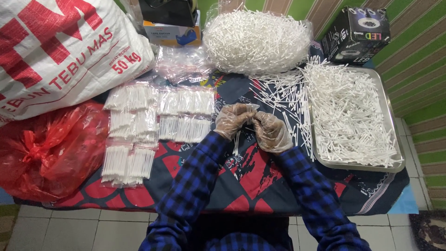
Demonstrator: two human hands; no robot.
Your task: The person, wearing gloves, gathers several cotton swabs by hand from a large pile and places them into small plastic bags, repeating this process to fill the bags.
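Note:
Both my hands wear thin clear plastic gloves and meet over the middle of the table. My left hand (232,120) and my right hand (271,132) pinch a small clear plastic packet (250,111) between them, with a few white sticks (237,142) hanging below it. Loose white sticks (283,100) lie scattered just right of my hands. A metal tray (392,139) at the right is heaped with the same white sticks. Filled clear packets of sticks (158,122) lie in rows to the left of my hands.
A big clear bag of white sticks (256,41) stands at the back centre, with empty clear packets (181,62) beside it. A white woven sack (60,51) and a red plastic bag (44,148) fill the left. A black box (355,35) sits back right.

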